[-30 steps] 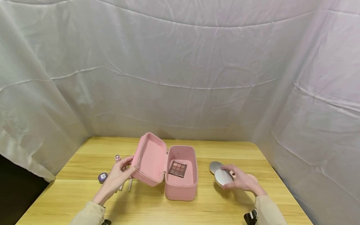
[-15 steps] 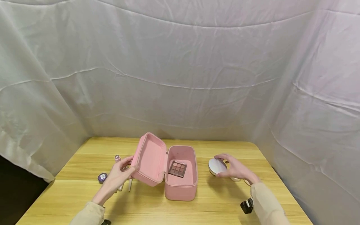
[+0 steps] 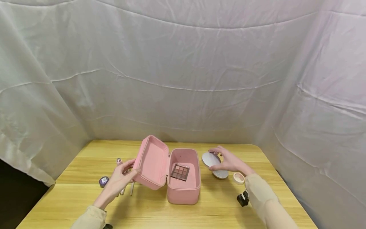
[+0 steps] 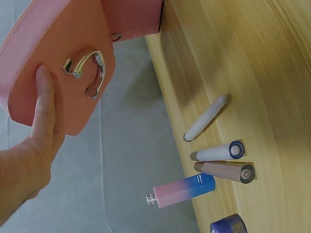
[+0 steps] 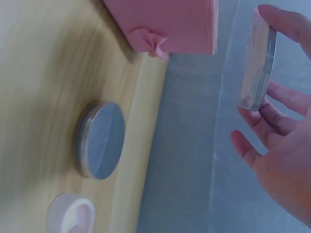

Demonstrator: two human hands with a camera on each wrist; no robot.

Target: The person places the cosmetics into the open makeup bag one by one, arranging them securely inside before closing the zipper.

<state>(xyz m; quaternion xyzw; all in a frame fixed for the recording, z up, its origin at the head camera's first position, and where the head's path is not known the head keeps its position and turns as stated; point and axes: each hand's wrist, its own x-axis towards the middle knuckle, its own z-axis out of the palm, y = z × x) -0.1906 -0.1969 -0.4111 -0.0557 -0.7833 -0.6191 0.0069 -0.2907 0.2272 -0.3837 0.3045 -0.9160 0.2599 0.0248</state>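
Note:
A pink makeup case (image 3: 184,195) stands with its lid (image 3: 155,159) swung out to the left. My left hand (image 3: 118,179) grips the lid's outer edge, fingers flat along its top beside a gold-trimmed handle (image 4: 99,73) in the left wrist view. Inside the case lies an eyeshadow palette (image 3: 180,172) with a clear cover. My right hand (image 3: 231,161) pinches a round silver-topped compact (image 3: 209,158) by its rim, raised just right of the case. On the table below it lies a second round compact (image 3: 221,174), and a small pale round jar (image 3: 238,178) sits nearer the right wrist.
Left of the case, partly behind the left hand, lie slim tubes: a white pen (image 4: 206,118), a white tube (image 4: 218,151), a brownish tube (image 4: 226,171) and a pink-blue one (image 4: 184,190). A purple jar (image 3: 104,181) is beside them. Grey curtains (image 3: 183,79) enclose the table.
My right hand has carried the compact leftward and away from me, toward the case, uncovering the second compact and the pale jar. The left hand and the lid have stayed in place.

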